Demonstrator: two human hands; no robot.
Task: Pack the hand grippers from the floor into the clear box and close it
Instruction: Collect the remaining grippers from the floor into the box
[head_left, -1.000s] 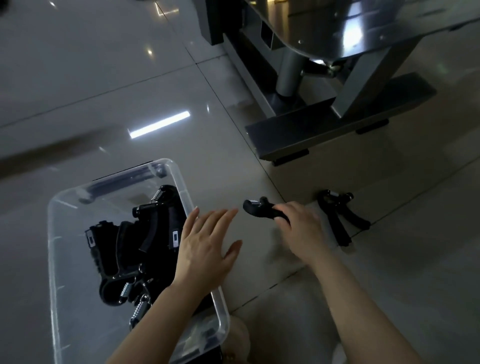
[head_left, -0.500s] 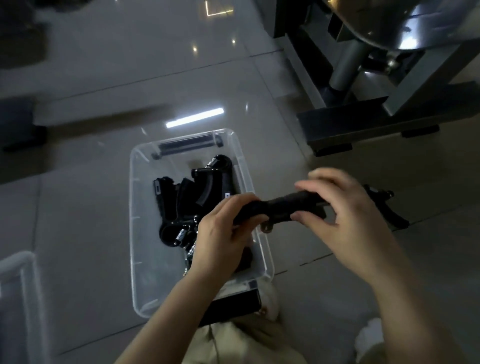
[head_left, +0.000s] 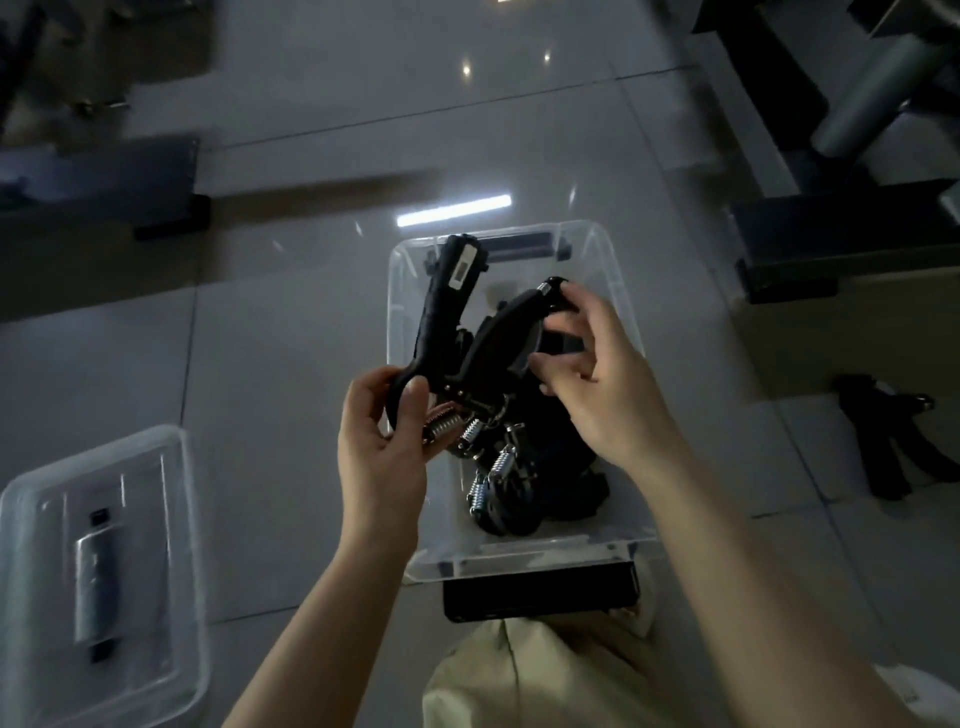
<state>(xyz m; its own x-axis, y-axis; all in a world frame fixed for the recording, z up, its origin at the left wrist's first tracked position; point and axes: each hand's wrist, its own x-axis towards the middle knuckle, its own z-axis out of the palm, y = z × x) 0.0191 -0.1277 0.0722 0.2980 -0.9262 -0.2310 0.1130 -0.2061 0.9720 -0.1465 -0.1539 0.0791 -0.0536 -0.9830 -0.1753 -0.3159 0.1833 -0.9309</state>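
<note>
1. Nearest, the left hand (head_left: 382, 441) pinches the spring end of a black plastic hand gripper with a steel coil spring (head_left: 447, 332), thumb and fingers curled round its lower handle. Held there, the two handles point up and away over the box, probably so it can be turned to fit among the others.
2. The right hand (head_left: 597, 384) hovers just beyond, fingers loosely curled and spread, fingertips at the tip of the gripper's right handle; whether they truly grip it I cannot tell.
3. Beneath both hands stands the clear rectangular plastic box (head_left: 631, 317), open, with a heap of black hand grippers (head_left: 519, 483) inside.
4. Left, well apart, lies the clear plastic lid (head_left: 171, 545), set aside for closing.
5. To the right, one more black hand gripper on the floor (head_left: 878, 441) awaits packing.
</note>
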